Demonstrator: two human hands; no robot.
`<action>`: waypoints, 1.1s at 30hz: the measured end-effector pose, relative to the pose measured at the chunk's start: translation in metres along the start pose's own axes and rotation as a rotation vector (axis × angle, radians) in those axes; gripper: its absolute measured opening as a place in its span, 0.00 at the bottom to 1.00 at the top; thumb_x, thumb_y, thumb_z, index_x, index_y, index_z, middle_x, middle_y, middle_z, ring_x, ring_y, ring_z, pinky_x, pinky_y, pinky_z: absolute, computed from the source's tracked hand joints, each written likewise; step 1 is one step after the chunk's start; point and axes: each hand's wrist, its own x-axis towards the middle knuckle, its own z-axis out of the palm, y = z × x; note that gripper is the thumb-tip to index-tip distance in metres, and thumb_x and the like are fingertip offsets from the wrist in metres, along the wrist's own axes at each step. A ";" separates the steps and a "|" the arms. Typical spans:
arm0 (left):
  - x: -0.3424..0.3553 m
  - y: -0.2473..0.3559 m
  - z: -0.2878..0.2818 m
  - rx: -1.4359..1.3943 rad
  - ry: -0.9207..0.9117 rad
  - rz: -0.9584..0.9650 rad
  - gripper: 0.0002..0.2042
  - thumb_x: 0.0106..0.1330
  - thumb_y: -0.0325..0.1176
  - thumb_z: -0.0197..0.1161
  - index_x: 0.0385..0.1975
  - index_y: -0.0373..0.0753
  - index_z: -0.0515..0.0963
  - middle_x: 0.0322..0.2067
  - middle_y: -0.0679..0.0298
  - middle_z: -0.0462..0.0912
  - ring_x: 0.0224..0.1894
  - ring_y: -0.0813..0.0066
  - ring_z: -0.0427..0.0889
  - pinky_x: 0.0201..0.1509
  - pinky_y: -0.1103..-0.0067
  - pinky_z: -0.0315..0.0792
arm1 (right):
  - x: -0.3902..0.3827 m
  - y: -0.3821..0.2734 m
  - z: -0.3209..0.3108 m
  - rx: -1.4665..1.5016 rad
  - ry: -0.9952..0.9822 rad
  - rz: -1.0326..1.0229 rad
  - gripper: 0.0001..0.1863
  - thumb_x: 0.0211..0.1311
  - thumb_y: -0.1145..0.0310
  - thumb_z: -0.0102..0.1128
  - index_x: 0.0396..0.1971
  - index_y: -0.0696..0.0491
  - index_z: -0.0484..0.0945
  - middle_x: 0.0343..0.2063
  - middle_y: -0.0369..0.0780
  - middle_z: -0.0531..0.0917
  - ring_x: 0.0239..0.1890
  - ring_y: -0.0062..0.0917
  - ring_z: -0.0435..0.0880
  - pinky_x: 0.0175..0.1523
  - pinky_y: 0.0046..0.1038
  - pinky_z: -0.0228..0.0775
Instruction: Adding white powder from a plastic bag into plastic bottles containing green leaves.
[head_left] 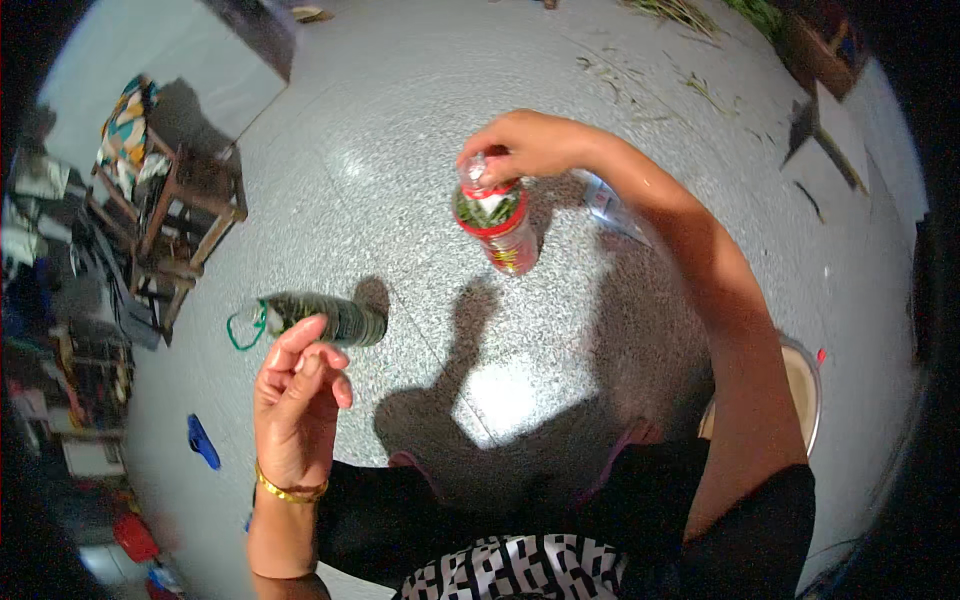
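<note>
The plastic bottle (497,222) with the red-and-green label hangs from your right hand (530,142), high over the speckled stone floor (400,120). Your fingers are closed round its neck and cap end, and the body slants down and slightly toward your right with nothing under it. That is a top-only hold: if the wrap loosens, or the neck is slick, the bottle could slide out and strike the hard floor. The picture does not show whether the cap is tight, so you also cannot rule out a spill if it swings.

Your left hand (295,400), with the gold bangle (290,491) on the wrist, holds the dark wrapped roll (325,318) only at your fingertips; the fingers are loosely curled and pinch its lower edge, while most of the roll sticks out sideways. The green loop (243,326) hangs free off its outer end. A light pinch on 1 edge is the weaker of the 2 holds, I judge: a small twist of the wrist could tip the roll out, and the loop could snag a finger.

The 2 things are well apart, so bringing them together means moving both at once with neither braced. The blue object (203,441) lies on the floor below your left hand, and the wooden stools (190,215) stand further to your left.
</note>
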 end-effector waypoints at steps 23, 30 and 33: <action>0.002 -0.018 0.016 0.265 0.023 -0.030 0.13 0.60 0.25 0.50 0.45 0.35 0.68 0.31 0.62 0.75 0.30 0.78 0.75 0.30 0.83 0.72 | 0.015 0.002 0.026 -0.411 0.063 -0.252 0.14 0.39 0.63 0.59 0.27 0.54 0.75 0.21 0.45 0.77 0.28 0.38 0.77 0.32 0.37 0.68; -0.026 -0.023 0.012 1.336 -0.825 0.641 0.12 0.48 0.29 0.53 0.33 0.35 0.72 0.24 0.62 0.71 0.27 0.69 0.76 0.28 0.79 0.72 | 0.029 -0.082 0.038 -0.545 0.009 -0.247 0.17 0.46 0.67 0.57 0.38 0.55 0.72 0.32 0.45 0.74 0.39 0.39 0.72 0.45 0.35 0.64; -0.041 -0.055 0.005 1.463 -0.845 0.705 0.08 0.45 0.29 0.52 0.26 0.36 0.71 0.21 0.65 0.71 0.26 0.69 0.75 0.29 0.76 0.71 | 0.059 -0.123 0.069 -0.418 -0.064 -0.388 0.17 0.46 0.68 0.57 0.39 0.56 0.71 0.33 0.45 0.74 0.38 0.39 0.73 0.44 0.35 0.65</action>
